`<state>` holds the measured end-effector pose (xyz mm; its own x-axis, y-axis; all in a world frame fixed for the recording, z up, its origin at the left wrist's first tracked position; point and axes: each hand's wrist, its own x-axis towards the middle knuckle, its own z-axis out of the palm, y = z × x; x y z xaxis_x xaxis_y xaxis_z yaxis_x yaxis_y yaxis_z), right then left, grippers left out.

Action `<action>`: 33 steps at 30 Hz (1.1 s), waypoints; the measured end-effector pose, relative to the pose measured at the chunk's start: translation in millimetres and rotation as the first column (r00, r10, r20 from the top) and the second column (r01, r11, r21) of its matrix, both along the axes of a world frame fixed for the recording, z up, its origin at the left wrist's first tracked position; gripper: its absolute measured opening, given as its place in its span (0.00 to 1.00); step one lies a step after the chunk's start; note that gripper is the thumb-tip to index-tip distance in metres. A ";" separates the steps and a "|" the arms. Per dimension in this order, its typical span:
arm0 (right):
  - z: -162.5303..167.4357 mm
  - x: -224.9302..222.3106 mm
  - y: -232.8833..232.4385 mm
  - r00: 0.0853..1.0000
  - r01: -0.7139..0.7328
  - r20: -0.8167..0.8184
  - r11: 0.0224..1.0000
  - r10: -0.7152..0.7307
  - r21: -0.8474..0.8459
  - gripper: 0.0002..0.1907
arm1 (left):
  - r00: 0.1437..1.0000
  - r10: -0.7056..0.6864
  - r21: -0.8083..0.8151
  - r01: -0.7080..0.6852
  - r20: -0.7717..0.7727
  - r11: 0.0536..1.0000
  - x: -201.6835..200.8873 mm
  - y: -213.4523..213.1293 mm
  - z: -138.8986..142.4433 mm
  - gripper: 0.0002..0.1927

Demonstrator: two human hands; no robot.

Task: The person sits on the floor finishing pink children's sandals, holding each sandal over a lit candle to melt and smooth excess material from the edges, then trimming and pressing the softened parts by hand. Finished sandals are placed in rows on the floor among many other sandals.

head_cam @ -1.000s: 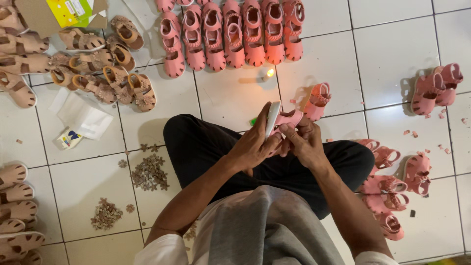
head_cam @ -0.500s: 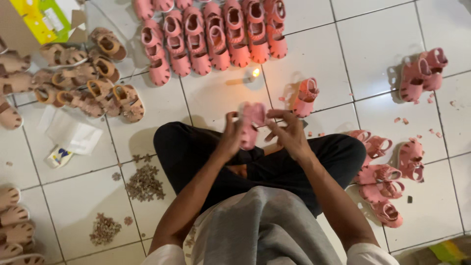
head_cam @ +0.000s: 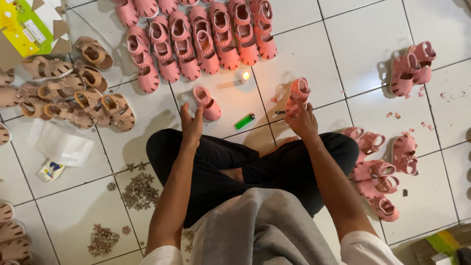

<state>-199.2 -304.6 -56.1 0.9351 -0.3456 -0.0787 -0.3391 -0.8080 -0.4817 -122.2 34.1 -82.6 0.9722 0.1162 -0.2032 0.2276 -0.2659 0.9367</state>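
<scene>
Head view, left hand (head_cam: 191, 123) open beside pink sandal (head_cam: 206, 103), bare tile between.

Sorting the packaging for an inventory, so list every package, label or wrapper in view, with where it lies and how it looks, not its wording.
Cardboard box: top left corner of the tiled floor, brown flaps open, yellow and green printed panels.
Small packet: left, on the floor below the tan sandals, flat, white with blue and yellow print.
Clear plastic bags: just above that packet, crumpled, see-through whitish.
No signs or screens.

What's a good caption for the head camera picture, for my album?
Sitting cross-legged on white tiles, a person's right hand grips a pink sandal while the left hand hovers open near another.
</scene>
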 end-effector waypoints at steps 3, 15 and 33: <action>-1.0 10.0 -0.7 1.000 0.024 0.004 0.999 -0.024 -0.037 0.33 | 0.939 -0.102 0.274 0.009 0.329 0.962 -11.0 -6.6 7.9 0.30; 58.5 -41.3 63.1 0.921 -0.300 0.198 0.935 0.336 -0.191 0.36 | 0.908 -0.410 -0.370 0.355 -0.081 0.859 -51.1 -124.8 13.2 0.37; 54.6 -78.2 58.1 0.990 0.094 -0.085 0.077 -0.113 0.993 0.32 | 0.777 -0.627 -0.781 0.354 -0.062 0.515 -61.3 -112.2 10.9 0.21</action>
<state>-277.4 -246.5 -1.5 0.9017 -0.0547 -0.4289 -0.3602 0.4536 -0.8152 -183.5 -78.1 -71.6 0.6902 -0.6684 -0.2772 0.5709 0.2676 0.7762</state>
